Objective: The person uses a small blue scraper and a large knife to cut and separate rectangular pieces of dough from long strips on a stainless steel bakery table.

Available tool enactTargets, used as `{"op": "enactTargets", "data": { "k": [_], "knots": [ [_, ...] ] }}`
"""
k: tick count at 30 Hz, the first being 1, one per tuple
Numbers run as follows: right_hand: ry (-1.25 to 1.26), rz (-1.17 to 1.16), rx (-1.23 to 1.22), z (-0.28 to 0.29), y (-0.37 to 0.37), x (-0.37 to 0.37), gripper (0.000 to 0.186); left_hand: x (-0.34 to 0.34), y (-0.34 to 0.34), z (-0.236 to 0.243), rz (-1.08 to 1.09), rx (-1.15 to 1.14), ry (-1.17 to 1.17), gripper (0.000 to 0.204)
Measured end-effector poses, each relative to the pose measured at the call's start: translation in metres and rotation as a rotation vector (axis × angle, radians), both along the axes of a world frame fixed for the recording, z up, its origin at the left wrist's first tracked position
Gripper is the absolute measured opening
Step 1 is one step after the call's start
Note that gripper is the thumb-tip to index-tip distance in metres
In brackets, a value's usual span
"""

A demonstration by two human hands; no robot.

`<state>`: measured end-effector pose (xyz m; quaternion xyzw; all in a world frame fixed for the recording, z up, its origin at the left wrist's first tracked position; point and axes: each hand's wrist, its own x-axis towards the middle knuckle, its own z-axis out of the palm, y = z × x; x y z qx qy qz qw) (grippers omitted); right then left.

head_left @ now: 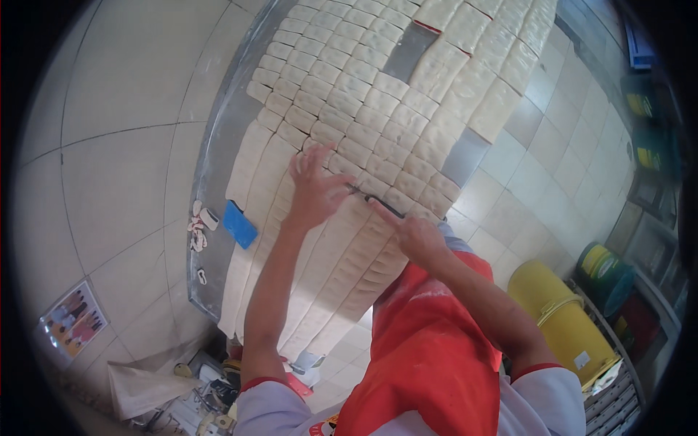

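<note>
Pale dough [326, 243] lies in long strips on the metal table, running toward me from under my hands. Beyond them, rows of short cut dough pieces [340, 71] sit close together. My right hand [420, 240] grips a slim dark knife [383, 206], its index finger stretched along the top. The tip points left over the line between strips and cut pieces. My left hand [314, 192] has its fingers spread over the strips, thumb side close to the knife's tip. Whether its fingertips press the dough cannot be made out.
A blue flat scraper [238, 225] lies at the left edge of the metal table [211, 171], beside small dough scraps [198, 231]. Wider dough sheets [465, 80] cover the far right. Yellow buckets [571, 327] stand on the right. A tiled wall [116, 189] borders the left.
</note>
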<state>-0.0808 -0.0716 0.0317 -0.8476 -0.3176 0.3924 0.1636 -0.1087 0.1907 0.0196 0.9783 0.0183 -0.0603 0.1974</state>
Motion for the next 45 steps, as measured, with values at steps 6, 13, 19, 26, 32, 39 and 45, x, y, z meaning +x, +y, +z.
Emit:
{"op": "enactTargets", "data": {
  "k": [6, 13, 19, 26, 32, 39, 45],
  "knots": [
    [0.122, -0.001, -0.031, 0.020, -0.031, -0.002, 0.088, -0.014, -0.033, -0.007, -0.042, -0.065, 0.060, 0.024],
    [0.008, -0.040, 0.064, 0.000, -0.063, -0.015, 0.088, -0.012, -0.087, -0.001, -0.083, -0.015, 0.018, 0.022],
    [-0.024, -0.047, 0.074, 0.006, -0.103, -0.026, 0.085, -0.019, -0.097, 0.002, -0.070, 0.040, 0.061, 0.020],
    [-0.012, -0.048, 0.095, 0.000, -0.120, -0.028, 0.082, -0.015, -0.155, -0.005, -0.219, -0.034, 0.011, 0.020],
    [0.220, -0.010, -0.104, 0.047, -0.250, -0.046, 0.082, -0.025, -0.153, -0.010, -0.178, 0.070, 0.093, 0.033],
    [0.148, -0.122, 0.020, 0.055, -0.255, -0.082, 0.084, -0.083, -0.220, -0.057, 0.254, 0.319, -0.209, 0.087],
    [0.121, -0.080, 0.588, 0.031, -0.042, -0.043, 0.076, -0.133, -0.204, -0.048, 0.410, 0.245, -0.015, 0.089]
  ]
}}
